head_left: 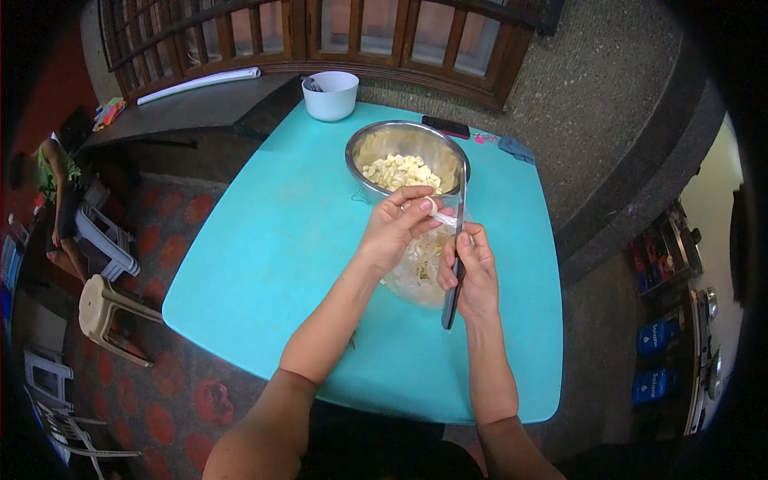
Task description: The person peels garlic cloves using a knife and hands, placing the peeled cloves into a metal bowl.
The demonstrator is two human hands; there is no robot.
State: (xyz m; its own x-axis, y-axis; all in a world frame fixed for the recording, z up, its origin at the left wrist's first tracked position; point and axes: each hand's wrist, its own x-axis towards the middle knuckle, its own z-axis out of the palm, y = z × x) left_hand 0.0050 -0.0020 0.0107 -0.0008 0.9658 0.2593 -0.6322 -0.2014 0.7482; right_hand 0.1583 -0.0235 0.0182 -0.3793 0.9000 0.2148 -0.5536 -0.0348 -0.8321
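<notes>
My left hand (394,228) pinches a small pale garlic clove (433,206) between thumb and fingers. In my right hand (476,272) is a knife (451,308), gripped by its dark handle, with the blade pointing up and away beside the clove. Just beyond both hands, a steel bowl (362,146) holds many peeled pale cloves (404,171). Beneath my hands lies a clear plastic bag (416,276) with pale, papery bits inside, partly hidden by my right hand. Whitish skin or film shows between the clove and the blade.
The turquoise table (248,256) carries a white bowl (330,100) with something dark in it, a dark phone (446,126) and a bluish cloth (516,150). A plastic stool (104,308) stands left, where a person (58,184) is partly visible. Blue containers (656,336) are at right.
</notes>
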